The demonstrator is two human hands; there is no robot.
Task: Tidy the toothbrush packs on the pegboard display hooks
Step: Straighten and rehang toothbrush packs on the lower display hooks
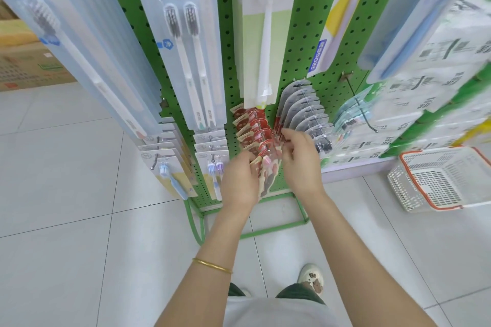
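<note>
Red-carded toothbrush packs [255,138] hang in a row on a low hook [269,150] at the middle of the green pegboard [300,42]. The left hand [240,180] grips the nearest packs by their left edge. The right hand [300,159] pinches their right edge with curled fingers. The step in hand looks like squaring this 1 row. The next move probably calls for sliding the packs evenly back along the hook.

The head-worn camera looks steeply down, close to the green pegboard [308,42].
</note>
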